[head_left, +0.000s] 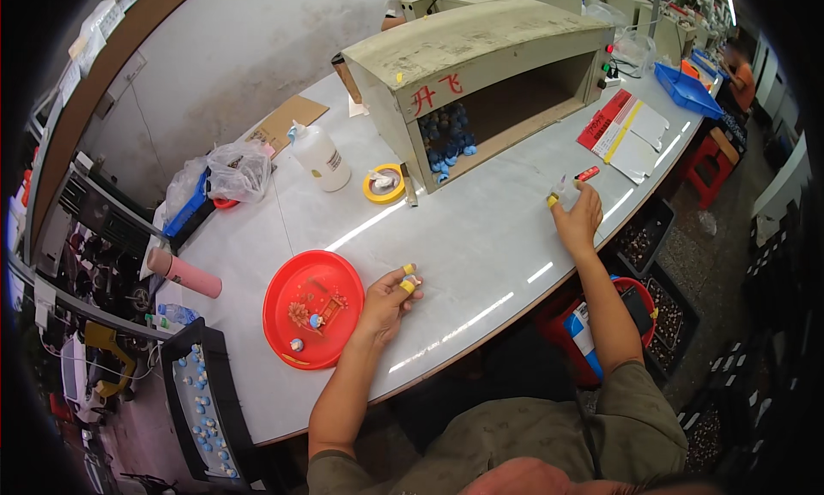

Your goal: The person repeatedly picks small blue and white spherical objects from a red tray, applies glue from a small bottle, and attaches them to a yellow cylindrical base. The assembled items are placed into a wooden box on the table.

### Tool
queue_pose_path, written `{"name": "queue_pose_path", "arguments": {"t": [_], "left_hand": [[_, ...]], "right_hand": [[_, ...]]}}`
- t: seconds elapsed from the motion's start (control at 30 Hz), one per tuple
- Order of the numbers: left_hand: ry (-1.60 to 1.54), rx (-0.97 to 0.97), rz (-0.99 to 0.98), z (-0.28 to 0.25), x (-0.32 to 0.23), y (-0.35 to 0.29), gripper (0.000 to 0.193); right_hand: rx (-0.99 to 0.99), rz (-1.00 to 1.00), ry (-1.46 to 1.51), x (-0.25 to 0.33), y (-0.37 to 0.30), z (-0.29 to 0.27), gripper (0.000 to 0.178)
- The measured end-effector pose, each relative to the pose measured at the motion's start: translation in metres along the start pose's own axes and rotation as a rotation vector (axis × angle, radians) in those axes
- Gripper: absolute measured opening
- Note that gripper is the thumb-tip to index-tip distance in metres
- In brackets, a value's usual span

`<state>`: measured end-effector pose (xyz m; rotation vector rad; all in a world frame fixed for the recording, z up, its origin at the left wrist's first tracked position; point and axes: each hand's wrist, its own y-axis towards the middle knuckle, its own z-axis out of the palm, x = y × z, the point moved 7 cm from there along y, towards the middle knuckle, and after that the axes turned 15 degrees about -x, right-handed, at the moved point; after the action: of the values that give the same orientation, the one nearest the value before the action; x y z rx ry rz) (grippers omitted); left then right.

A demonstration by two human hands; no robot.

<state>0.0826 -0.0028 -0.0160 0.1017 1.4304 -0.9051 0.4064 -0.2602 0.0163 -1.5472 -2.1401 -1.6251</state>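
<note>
Working at a glossy pale table (472, 250) mid-frame, with a stained wall (257, 45) upper left, pinching a small pale piece (414, 280) in the left hand (386, 306) at centre, curling the right hand (578, 219) around a clear item (562, 188) right of centre, not clearly gripping.

Smooth, glossy desk (481, 263); shiny plastic tray (281, 323); smooth plastic bottle (322, 162); crinkled, filmy plastic bag (240, 171); matt cardboard (296, 117).

two blue-and-white figurines (317, 322) in one round red tray (322, 268); one pink flask (194, 277); one white spouted bottle (323, 162); one yellow tape roll (372, 195); one brown cardboard sheet (288, 121).
</note>
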Motion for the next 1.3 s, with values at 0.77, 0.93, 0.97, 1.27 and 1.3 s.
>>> {"name": "queue_pose_path", "arguments": {"t": [0.77,0.93,0.97,1.27,1.3], "left_hand": [[0.107,0.064,0.015,-0.005,0.007,0.002,0.028],[-0.017,0.093,0.002,0.0,0.006,-0.004,0.029],[0.018,0.107,0.009,0.0,0.007,-0.003,0.031],[0.152,0.185,0.055,-0.001,0.012,0.003,0.041],[0.152,0.201,0.074,-0.001,0.013,0.004,0.041]], "right_hand": [[0.747,-0.017,1.111,0.196,-0.119,0.004,0.025],[0.653,0.015,1.206,0.19,-0.122,0.001,0.019],[0.638,-0.016,1.211,0.19,-0.121,-0.001,0.019],[0.587,-0.298,1.19,0.202,-0.124,-0.013,0.021],[0.601,-0.299,1.193,0.201,-0.124,-0.012,0.022]]}}
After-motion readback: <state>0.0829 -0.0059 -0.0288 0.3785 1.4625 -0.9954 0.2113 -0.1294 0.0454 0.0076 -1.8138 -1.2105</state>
